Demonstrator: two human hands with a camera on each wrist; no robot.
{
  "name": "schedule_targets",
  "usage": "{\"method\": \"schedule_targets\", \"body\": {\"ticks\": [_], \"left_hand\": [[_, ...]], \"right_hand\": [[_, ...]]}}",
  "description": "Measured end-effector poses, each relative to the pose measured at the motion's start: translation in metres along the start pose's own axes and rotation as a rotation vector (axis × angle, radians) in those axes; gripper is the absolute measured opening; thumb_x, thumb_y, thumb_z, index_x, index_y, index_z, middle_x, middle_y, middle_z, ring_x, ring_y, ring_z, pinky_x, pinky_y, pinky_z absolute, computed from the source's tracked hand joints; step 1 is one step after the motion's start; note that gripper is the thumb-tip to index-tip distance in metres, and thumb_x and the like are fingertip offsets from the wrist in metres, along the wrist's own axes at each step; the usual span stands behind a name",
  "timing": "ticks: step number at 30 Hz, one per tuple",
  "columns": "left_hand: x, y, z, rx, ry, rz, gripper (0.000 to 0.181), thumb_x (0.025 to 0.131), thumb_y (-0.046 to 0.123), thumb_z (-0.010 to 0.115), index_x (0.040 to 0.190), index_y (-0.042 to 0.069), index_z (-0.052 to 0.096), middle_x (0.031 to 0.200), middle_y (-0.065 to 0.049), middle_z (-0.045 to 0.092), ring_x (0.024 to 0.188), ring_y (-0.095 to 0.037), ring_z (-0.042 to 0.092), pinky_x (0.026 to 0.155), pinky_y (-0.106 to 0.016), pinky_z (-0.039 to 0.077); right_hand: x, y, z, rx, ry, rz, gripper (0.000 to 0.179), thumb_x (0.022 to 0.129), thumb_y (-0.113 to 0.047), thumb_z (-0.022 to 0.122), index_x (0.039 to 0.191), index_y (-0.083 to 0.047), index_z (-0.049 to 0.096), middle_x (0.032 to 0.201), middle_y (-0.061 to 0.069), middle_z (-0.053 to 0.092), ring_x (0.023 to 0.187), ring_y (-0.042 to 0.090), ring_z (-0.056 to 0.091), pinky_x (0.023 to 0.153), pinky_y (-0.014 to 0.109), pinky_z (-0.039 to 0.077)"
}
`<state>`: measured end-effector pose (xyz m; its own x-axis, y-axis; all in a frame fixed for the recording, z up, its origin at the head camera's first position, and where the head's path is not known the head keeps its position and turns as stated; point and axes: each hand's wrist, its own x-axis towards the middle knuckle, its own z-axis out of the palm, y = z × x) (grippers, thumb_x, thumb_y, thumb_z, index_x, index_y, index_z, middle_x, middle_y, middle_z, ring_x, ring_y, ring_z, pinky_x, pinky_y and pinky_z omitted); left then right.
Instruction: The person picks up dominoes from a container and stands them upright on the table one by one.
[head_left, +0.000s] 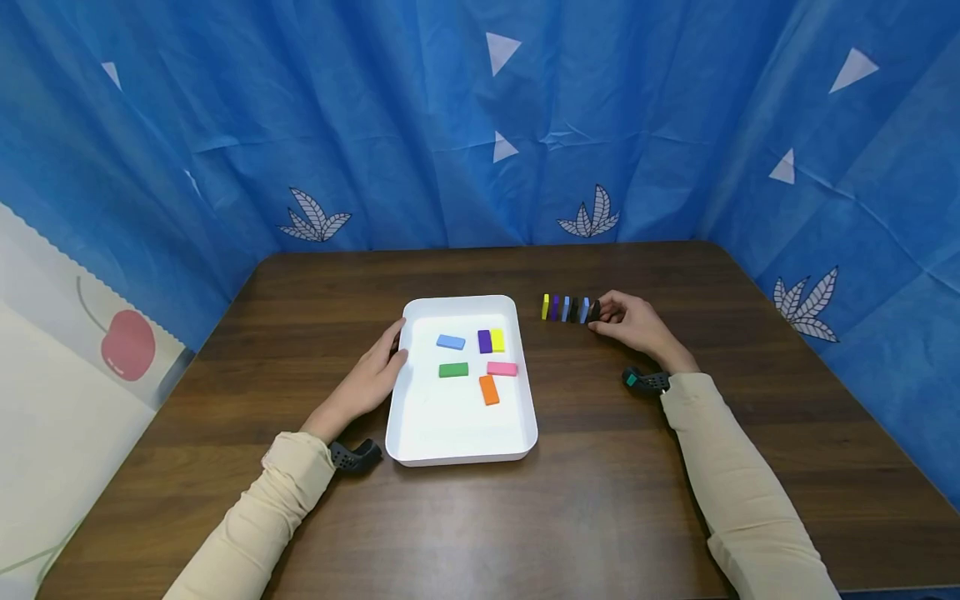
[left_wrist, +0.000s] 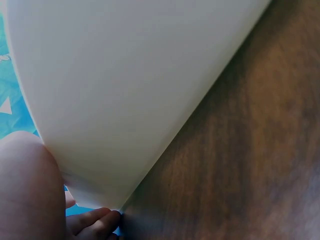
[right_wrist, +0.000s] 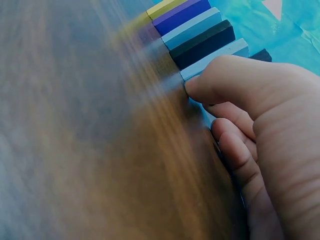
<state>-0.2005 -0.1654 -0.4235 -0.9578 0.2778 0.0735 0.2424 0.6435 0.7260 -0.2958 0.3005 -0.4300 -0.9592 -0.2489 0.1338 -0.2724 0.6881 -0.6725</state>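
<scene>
My right hand (head_left: pixel 636 323) pinches a black domino block (head_left: pixel 595 311) at the right end of a row of upright blocks. In the right wrist view, the thumb covers much of that block, close beside a light blue block (right_wrist: pixel 215 59). Leftward along the row stand another black block (right_wrist: pixel 202 46), a second light blue one (right_wrist: pixel 192 27), a purple one (right_wrist: pixel 181 16) and a yellow one (right_wrist: pixel 166 7). My left hand (head_left: pixel 367 375) rests against the left side of a white tray (head_left: pixel 435 437), thumb and fingertips at its rim, fingers relaxed.
Inside the tray lie flat blocks: light blue (head_left: pixel 451 342), green (head_left: pixel 453 370), orange (head_left: pixel 489 390), pink (head_left: pixel 502 368), and a purple (head_left: pixel 484 342) beside a yellow (head_left: pixel 498 340). A blue curtain (head_left: pixel 420 125) hangs behind the brown wooden table (head_left: pixel 600 500).
</scene>
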Motion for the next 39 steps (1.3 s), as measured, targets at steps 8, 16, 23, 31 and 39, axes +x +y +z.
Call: {"method": "schedule_targets", "body": {"ticks": [8,16,23,31,39], "left_hand": [[-0.0007,0.0001,-0.0008,0.0,-0.007,0.001,0.063,0.112,0.028,0.037,0.166,0.01,0.011,0.169,-0.021,0.021,0.154,-0.039,0.028,0.122,-0.058,0.028],[-0.0001,0.0005,-0.0014,-0.002,-0.012,0.002,0.063,0.112,0.028,0.036,0.166,0.009,0.01,0.169,-0.021,0.021,0.154,-0.039,0.027,0.122,-0.058,0.028],[-0.0003,0.0008,0.0,0.001,-0.01,-0.015,0.063,0.112,0.026,0.037,0.166,0.009,0.01,0.169,-0.022,0.021,0.154,-0.039,0.027,0.122,-0.058,0.027],[-0.001,0.0001,0.0009,0.002,-0.007,-0.022,0.063,0.112,0.027,0.038,0.166,0.01,0.011,0.17,-0.021,0.02,0.155,-0.039,0.026,0.122,-0.058,0.026],[-0.0005,0.0002,-0.0001,0.002,-0.006,-0.01,0.064,0.112,0.028,0.038,0.166,0.009,0.011,0.169,-0.022,0.021,0.154,-0.039,0.028,0.122,-0.058,0.027]], "right_hand": [[-0.001,-0.0007,0.0002,-0.005,0.008,-0.015,0.03,0.094,-0.023,0.078,0.114,-0.006,0.065,0.107,0.016,0.067,0.093,0.029,0.062,0.086,0.041,0.051],[-0.0014,-0.0001,-0.0013,-0.016,0.003,0.005,0.032,0.095,-0.029,0.076,0.115,-0.006,0.067,0.105,0.015,0.066,0.091,0.028,0.059,0.084,0.04,0.048],[-0.0006,0.0003,-0.0015,-0.019,-0.018,0.022,0.036,0.095,-0.033,0.076,0.116,-0.006,0.067,0.096,0.012,0.062,0.085,0.027,0.053,0.077,0.038,0.044],[0.0007,-0.0008,-0.0015,-0.018,-0.032,0.043,0.038,0.094,-0.032,0.077,0.118,-0.005,0.066,0.098,0.012,0.061,0.087,0.027,0.053,0.077,0.038,0.044],[0.0013,-0.0015,-0.0035,-0.029,-0.04,0.047,0.041,0.094,-0.031,0.078,0.122,-0.003,0.065,0.1,0.013,0.062,0.088,0.027,0.054,0.078,0.038,0.045]]}}
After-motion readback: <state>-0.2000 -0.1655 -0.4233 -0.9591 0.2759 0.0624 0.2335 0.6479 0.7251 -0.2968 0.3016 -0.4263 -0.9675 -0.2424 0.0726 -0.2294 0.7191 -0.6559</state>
